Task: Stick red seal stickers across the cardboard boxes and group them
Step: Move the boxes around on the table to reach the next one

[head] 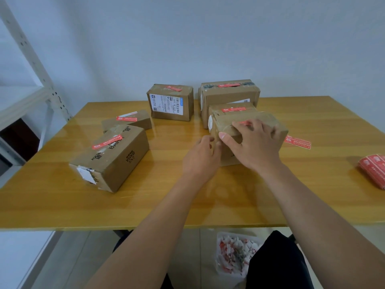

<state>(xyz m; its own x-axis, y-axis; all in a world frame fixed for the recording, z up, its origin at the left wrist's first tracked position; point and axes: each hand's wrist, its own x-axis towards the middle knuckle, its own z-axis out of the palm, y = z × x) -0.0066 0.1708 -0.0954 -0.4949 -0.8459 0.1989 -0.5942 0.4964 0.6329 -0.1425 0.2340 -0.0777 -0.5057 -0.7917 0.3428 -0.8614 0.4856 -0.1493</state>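
Note:
A cardboard box (226, 125) sits at the middle right of the table with a red seal sticker (243, 123) on its top. My right hand (253, 144) lies spread over the box top, fingers pressing on the sticker. My left hand (201, 157) grips the box's near left corner. Behind it stand a smaller sealed box (231, 109) and a large sealed box (229, 94). A labelled sealed box (170, 103) stands at the middle back. Two more sealed boxes lie left: a flat one (129, 120) and a big one (112, 157).
A loose red sticker strip (298, 142) lies on the wooden table (62, 205) right of the held box. A stack of red stickers (373, 170) rests at the right edge. A bag of peeled backing scraps (235, 253) sits on the floor. A white metal shelf (31, 80) stands left.

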